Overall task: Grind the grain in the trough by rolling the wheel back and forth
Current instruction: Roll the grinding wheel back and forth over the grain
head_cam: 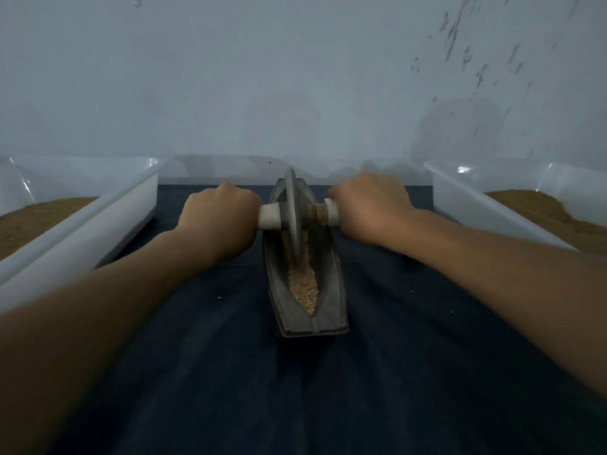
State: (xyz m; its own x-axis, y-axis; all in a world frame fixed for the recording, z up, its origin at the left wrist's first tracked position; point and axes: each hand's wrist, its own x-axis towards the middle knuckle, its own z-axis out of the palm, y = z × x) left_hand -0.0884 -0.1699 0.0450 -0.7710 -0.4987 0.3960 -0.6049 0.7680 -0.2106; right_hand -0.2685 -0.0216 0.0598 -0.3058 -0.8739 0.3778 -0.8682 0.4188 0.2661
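Left grip point(220, 218) and right grip point(368, 208) each curled round an axle point(269, 216) end. Wheel point(293, 208) upright in far half of trough point(331, 290), on grain point(303, 287). Trough lengthwise on dark-clothed tabletop point(230, 372).

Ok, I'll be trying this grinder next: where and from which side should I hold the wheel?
Grip the white handles on its axle, one each side of the wheel, coming from above with fingers curled over. It stands upright on its thin edge in the narrow trough, so the rim gives no hold. The left hand and right hand grip this way.
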